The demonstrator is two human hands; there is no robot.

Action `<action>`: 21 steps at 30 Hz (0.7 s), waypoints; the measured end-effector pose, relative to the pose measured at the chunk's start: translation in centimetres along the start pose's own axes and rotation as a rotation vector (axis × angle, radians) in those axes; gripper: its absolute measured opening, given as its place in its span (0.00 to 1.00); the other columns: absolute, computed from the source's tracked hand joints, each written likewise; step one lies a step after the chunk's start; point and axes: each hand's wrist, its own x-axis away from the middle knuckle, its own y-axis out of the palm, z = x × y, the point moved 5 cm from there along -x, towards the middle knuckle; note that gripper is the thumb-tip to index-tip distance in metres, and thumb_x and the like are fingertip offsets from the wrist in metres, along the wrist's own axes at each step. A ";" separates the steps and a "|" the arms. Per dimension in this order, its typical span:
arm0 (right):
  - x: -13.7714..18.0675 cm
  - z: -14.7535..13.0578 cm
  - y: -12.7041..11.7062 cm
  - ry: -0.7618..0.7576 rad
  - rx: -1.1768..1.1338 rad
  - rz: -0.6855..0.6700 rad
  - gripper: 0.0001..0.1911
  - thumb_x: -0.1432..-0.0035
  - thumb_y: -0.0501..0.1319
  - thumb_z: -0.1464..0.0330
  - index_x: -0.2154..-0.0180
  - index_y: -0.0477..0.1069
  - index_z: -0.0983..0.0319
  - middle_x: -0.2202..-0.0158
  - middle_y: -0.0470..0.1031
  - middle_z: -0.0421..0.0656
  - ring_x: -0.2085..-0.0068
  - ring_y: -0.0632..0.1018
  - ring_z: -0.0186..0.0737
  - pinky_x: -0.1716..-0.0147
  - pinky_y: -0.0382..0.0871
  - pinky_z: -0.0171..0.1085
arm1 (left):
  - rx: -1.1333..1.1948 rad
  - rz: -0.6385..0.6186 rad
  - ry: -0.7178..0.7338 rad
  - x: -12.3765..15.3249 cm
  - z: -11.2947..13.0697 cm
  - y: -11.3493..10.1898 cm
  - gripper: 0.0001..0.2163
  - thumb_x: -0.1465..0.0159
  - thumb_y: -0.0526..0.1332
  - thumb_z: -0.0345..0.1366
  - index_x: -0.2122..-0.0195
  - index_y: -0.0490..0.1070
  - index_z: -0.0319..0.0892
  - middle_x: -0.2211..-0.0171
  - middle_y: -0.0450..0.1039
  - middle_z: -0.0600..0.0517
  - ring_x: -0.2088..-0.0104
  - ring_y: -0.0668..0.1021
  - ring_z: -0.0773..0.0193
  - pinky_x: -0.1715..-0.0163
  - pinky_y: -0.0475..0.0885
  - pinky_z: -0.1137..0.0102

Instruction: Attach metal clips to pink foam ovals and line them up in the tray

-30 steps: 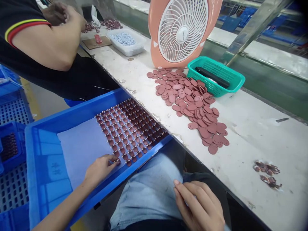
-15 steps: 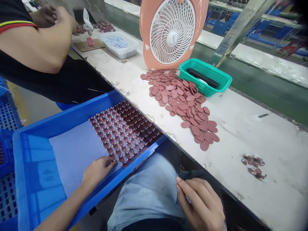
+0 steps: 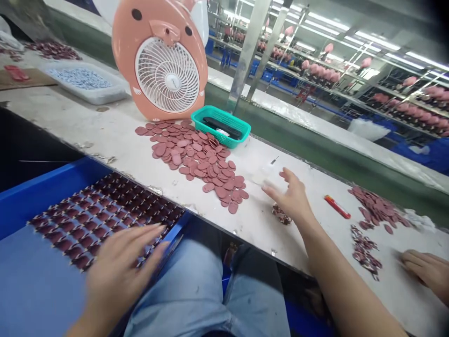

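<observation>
The left hand (image 3: 119,269) is blurred above rows of small rose-coloured oval tags (image 3: 105,210) with metal fittings, set out on a pale blue sheet (image 3: 35,285) in a blue plastic tray (image 3: 52,189). That grip looks spread, but the blur hides whether it holds anything.

The landmark is a loose heap of oval tags (image 3: 189,157) on a white work surface (image 3: 252,238). The tray lies below and left of the heap, past the edge of the surface. The right hand (image 3: 291,196) is right of the heap, its grip wide and empty, palm down over the surface. Just beneath it sits a small clump of fitted tags (image 3: 281,214); whether they touch cannot be told.

Farther right of the heap are a pile of tags (image 3: 375,208), a strip of fitted tags (image 3: 363,250) and a red-and-yellow stick-shaped tool (image 3: 337,207). A co-worker's hand (image 3: 426,269) enters at the right edge. Behind the heap stand a peach animal-shaped fan (image 3: 168,79) and a teal plastic basket (image 3: 210,122) holding a black bar (image 3: 222,127).
</observation>
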 end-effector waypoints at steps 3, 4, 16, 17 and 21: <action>-2.9 0.3 2.6 0.087 -0.043 -0.145 0.30 0.45 0.70 0.56 0.46 0.69 0.63 0.48 0.74 0.51 0.45 0.73 0.57 0.46 0.68 0.59 | 0.093 -0.163 0.264 -4.8 7.0 4.6 0.20 0.36 0.65 0.41 0.44 0.74 0.42 0.49 0.80 0.42 0.49 0.77 0.47 0.46 0.68 0.56; -3.4 0.0 3.2 0.100 -0.069 -0.177 0.24 0.41 0.68 0.58 0.48 0.71 0.63 0.49 0.75 0.49 0.47 0.75 0.52 0.47 0.70 0.56 | 0.107 -0.193 0.302 -5.8 8.4 5.9 0.22 0.36 0.66 0.44 0.42 0.72 0.43 0.47 0.79 0.42 0.48 0.76 0.46 0.46 0.67 0.56; 10.1 -6.5 2.1 0.291 -0.707 -0.456 0.17 0.48 0.69 0.57 0.68 0.67 0.62 0.78 0.66 0.35 0.81 0.64 0.29 0.84 0.58 0.31 | 0.368 -0.050 0.474 -2.2 9.5 5.9 0.12 0.36 0.64 0.26 0.55 0.75 0.50 0.63 0.86 0.57 0.65 0.82 0.65 0.49 0.67 0.66; 11.9 -7.0 2.5 0.312 -0.758 -0.525 0.19 0.49 0.69 0.56 0.69 0.67 0.62 0.78 0.67 0.35 0.81 0.64 0.29 0.84 0.57 0.30 | 0.393 -0.043 0.476 -1.8 9.8 5.3 0.13 0.36 0.65 0.26 0.54 0.75 0.50 0.64 0.86 0.57 0.65 0.82 0.65 0.48 0.67 0.66; 16.5 -8.7 3.6 0.475 -1.018 -0.622 0.21 0.45 0.66 0.53 0.60 0.63 0.59 0.75 0.68 0.36 0.78 0.66 0.30 0.81 0.59 0.30 | 0.690 -0.061 0.376 -1.0 10.9 3.4 0.22 0.41 0.70 0.26 0.47 0.76 0.49 0.58 0.86 0.53 0.60 0.84 0.62 0.48 0.72 0.67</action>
